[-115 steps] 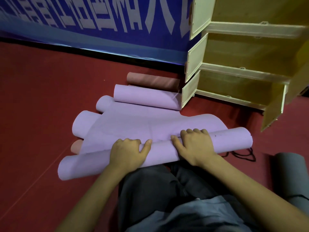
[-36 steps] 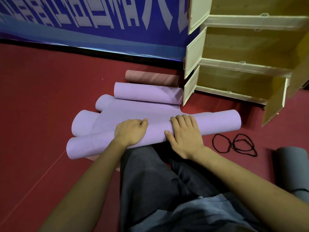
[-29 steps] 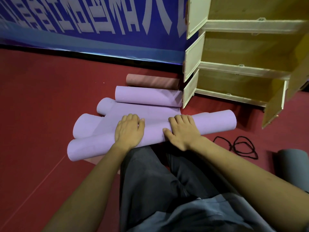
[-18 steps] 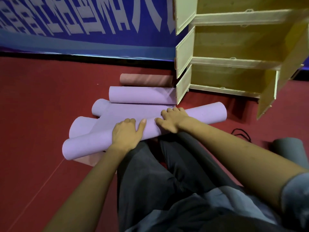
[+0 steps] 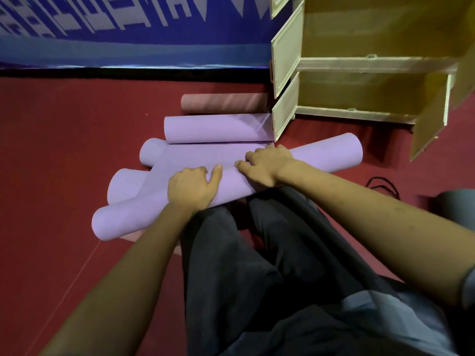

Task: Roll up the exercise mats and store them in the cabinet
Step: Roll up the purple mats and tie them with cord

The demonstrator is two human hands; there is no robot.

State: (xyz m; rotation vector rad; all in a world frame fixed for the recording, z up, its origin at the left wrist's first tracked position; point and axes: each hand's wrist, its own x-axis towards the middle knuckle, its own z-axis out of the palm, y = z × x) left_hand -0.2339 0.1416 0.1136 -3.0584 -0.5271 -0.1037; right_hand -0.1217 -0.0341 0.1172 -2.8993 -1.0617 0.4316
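Mats on red floor (image 5: 64,150), person kneeling over them. Working piece: purple mat (image 5: 321,155), nearly fully rolled, lying on the floor across the knees and partly over its own short unrolled tail and other rolls. Left hand (image 5: 191,187) on top of the roll, fingers curled over its far side, thumb out toward the centre; right hand (image 5: 267,164) just beside it, fingers curled on the roll at the line where it meets the flat tail. Both grips clamped on the roll, palms down. Long axis runs from near-left to far-right, the right end pointing toward the open cabinet (image 5: 359,65), the left end toward open floor. Behind it: a second purple roll (image 5: 216,128) touching the lowest cabinet door, a pink roll (image 5: 221,102) beyond that, two more purple ends at left under the flat tail. Grey roll (image 5: 455,209) at the right edge; black cords (image 5: 383,185) on the floor near it. Risks, judged: both hands sit near mid-length, so the outer ends may loosen or telescope; the roll rides on uneven rolls beneath and could skew; released unbound, it would likely spring open; the angled door may catch the right end on loading.
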